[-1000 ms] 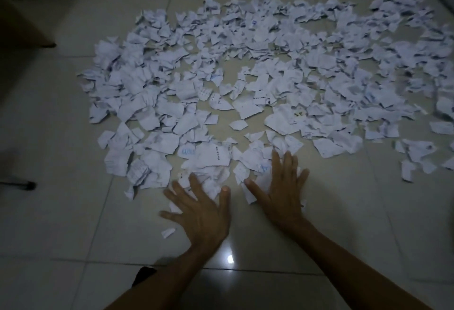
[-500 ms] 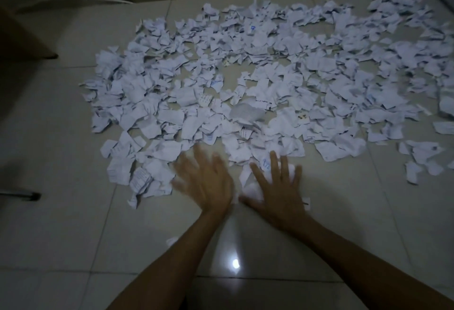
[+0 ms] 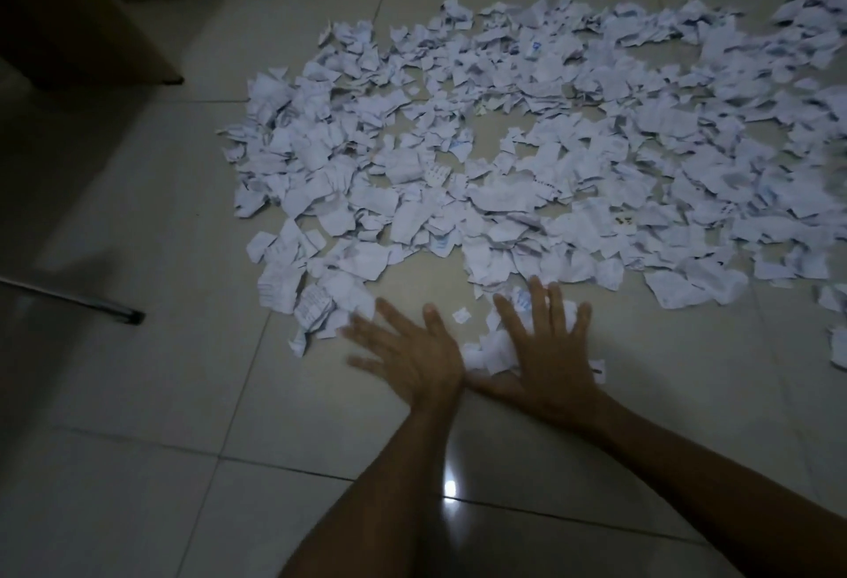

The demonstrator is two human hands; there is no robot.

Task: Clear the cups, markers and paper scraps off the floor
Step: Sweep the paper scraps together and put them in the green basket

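My right hand [image 3: 547,355] lies flat on the floor [image 3: 137,394], fingers spread wide over a small clump of paper scraps [image 3: 492,350]. My left hand [image 3: 408,353] is beside it, fingers straight and splayed (blurred), holding nothing. Beyond both, the torn scraps blanket the tiles, reaching far right.

Paper scraps [image 3: 527,155] on floor [image 3: 137,394], beyond hands [image 3: 481,353]
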